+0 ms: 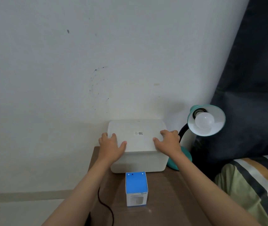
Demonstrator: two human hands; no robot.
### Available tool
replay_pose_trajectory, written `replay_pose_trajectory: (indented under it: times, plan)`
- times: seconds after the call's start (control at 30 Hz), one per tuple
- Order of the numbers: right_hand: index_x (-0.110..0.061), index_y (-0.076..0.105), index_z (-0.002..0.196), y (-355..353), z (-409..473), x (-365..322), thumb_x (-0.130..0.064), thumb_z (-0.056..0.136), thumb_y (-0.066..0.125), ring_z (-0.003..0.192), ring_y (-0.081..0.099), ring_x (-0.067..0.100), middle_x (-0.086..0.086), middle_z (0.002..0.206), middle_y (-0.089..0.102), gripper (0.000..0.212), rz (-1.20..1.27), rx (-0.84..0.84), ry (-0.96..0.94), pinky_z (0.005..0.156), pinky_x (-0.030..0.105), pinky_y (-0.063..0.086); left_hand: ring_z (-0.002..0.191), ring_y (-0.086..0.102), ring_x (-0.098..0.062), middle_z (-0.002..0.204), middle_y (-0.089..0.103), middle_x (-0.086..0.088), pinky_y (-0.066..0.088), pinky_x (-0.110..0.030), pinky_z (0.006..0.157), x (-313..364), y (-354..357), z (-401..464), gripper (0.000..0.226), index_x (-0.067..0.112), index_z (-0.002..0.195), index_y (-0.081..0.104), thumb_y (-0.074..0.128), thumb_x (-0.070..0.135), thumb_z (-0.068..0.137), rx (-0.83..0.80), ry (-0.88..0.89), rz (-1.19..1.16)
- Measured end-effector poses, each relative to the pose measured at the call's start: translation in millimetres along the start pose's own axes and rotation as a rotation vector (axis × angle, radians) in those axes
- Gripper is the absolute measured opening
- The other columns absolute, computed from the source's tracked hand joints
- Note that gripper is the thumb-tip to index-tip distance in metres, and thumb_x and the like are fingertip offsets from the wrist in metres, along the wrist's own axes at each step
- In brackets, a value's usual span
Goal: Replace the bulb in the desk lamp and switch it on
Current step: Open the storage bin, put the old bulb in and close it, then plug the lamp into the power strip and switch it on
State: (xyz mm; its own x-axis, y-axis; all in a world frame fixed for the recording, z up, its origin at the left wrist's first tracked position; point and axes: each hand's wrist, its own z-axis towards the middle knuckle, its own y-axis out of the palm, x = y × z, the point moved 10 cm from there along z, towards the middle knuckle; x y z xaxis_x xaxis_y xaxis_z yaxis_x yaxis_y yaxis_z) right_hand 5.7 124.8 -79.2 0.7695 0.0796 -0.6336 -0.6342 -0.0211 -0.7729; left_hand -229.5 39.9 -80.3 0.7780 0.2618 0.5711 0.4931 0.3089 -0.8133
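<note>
Bulb [204, 121] sits in teal lamp [218, 115], right of white box [138, 144]. Likely light, fragile, smooth; grasp round the globe. Left hand [112, 146] and right hand [167, 141] lie flat on box lid, gripping nothing.

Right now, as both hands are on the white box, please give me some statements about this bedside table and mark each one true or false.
1. Both hands, the left hand and the right hand, rest on the lid of the white plastic storage box. True.
2. The teal desk lamp has no bulb in its shade. False: a round white bulb sits in the socket.
3. The small blue-and-white cardboard carton stands nearer to the person than the storage box. True.
4. The carton lies on its side with the flaps open. False: it stands upright and closed.
5. The lamp stands to the left of the storage box. False: it stands to the right.
</note>
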Motion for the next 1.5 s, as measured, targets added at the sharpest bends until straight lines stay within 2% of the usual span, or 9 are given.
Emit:
replay_pose_trajectory:
  times: [0.3, 0.43, 0.57, 0.63, 0.77, 0.97, 1.2, 1.33, 1.5]
  plan:
    - [-0.006, 0.046, 0.123, 6.7, -5.9, -7.8, -0.038, 0.091, 0.045, 0.117, 0.034, 0.038, 0.021, 0.126, 0.034, 0.046, -0.178, -0.028, -0.069, 0.102, 0.043, 0.032, 0.117, 0.033, -0.038, 0.127, 0.036, -0.024, 0.036, -0.041, 0.095, 2.1, 6.1, 6.7, 0.055, 0.003, 0.12, 0.044, 0.041, 0.049, 0.09, -0.088, 0.013, 0.235]
    - [-0.008, 0.047, 0.123, 6.6, -8.8, -8.5, -0.04, 0.093, 0.039, 0.119, 0.034, 0.038, 0.022, 0.129, 0.034, 0.044, -0.243, -0.037, -0.064, 0.105, 0.043, 0.027, 0.126, 0.03, -0.04, 0.138, 0.029, -0.027, 0.032, -0.043, 0.103, 1.8, 9.1, 10.0, 0.069, 0.002, 0.134, 0.032, 0.035, 0.055, 0.091, -0.217, -0.017, 0.345]
    - [-0.011, 0.042, 0.132, 3.0, -27.0, -20.4, -0.04, 0.094, 0.04, 0.133, 0.019, 0.039, 0.024, 0.145, 0.021, 0.048, -0.224, 0.019, -0.15, 0.113, 0.046, 0.013, 0.137, 0.019, -0.042, 0.151, 0.012, -0.027, 0.022, -0.047, 0.112, -5.3, 3.5, 4.5, 0.084, 0.003, 0.143, 0.013, 0.033, 0.062, 0.088, -0.259, -0.041, 0.273]
    - [-0.009, 0.041, 0.136, 1.7, -51.9, -36.4, -0.033, 0.093, 0.047, 0.135, 0.021, 0.038, 0.022, 0.145, 0.026, 0.05, -0.122, 0.1, -0.288, 0.114, 0.047, 0.018, 0.141, 0.013, -0.037, 0.153, 0.012, -0.023, 0.017, -0.046, 0.115, -6.1, -7.1, -13.4, 0.08, 0.003, 0.144, 0.011, 0.036, 0.057, 0.09, -0.171, -0.015, 0.139]
    - [-0.005, 0.058, 0.118, 18.6, -122.7, -69.6, -0.016, 0.086, 0.058, 0.121, 0.044, 0.03, 0.017, 0.124, 0.051, 0.034, 0.064, 0.18, -0.605, 0.098, 0.033, 0.042, 0.13, 0.036, -0.034, 0.138, 0.043, -0.017, 0.031, -0.043, 0.108, -19.6, -22.3, -71.1, 0.061, 0.008, 0.132, 0.039, 0.047, 0.049, 0.088, 0.006, 0.069, -0.049]
    - [-0.013, 0.063, 0.105, 81.3, -216.1, -92.7, -0.015, 0.084, 0.056, 0.089, 0.057, 0.016, 0.004, 0.096, 0.06, 0.022, 0.162, -0.009, -0.85, 0.075, 0.024, 0.049, 0.137, 0.026, -0.03, 0.146, 0.033, -0.018, 0.021, -0.036, 0.112, -81.9, -14.6, -175.9, 0.067, 0.005, 0.138, 0.032, 0.053, 0.042, 0.086, 0.029, -0.041, 0.01]
    - [-0.016, 0.068, 0.103, 163.7, -249.7, -50.1, -0.013, 0.082, 0.06, 0.073, 0.049, 0.0, -0.008, 0.087, 0.049, 0.022, 0.19, -0.322, -0.589, 0.068, 0.009, 0.039, 0.127, 0.035, -0.027, 0.14, 0.036, -0.013, 0.03, -0.032, 0.106, -143.9, -4.5, -277.5, 0.07, 0.008, 0.138, 0.032, 0.062, 0.037, 0.082, 0.038, -0.199, 0.005]
    - [-0.019, 0.064, 0.115, 183.8, -250.2, -30.8, -0.015, 0.081, 0.064, 0.084, 0.045, 0.008, -0.005, 0.092, 0.043, 0.034, 0.038, -0.423, -0.518, 0.078, 0.016, 0.035, 0.13, 0.034, -0.027, 0.144, 0.035, -0.012, 0.025, -0.028, 0.108, -150.4, -0.1, -297.5, 0.07, 0.005, 0.139, 0.03, 0.063, 0.03, 0.083, 0.072, -0.195, -0.04]
    - [-0.018, 0.069, 0.099, 184.5, -251.4, -32.0, -0.019, 0.081, 0.067, 0.085, 0.045, 0.012, -0.008, 0.088, 0.038, 0.018, -0.001, -0.444, -0.543, 0.077, 0.017, 0.034, 0.129, 0.036, -0.025, 0.143, 0.04, -0.012, 0.026, -0.024, 0.104, -146.7, -3.8, -302.3, 0.063, 0.004, 0.134, 0.039, 0.063, 0.028, 0.082, 0.144, -0.187, -0.022]
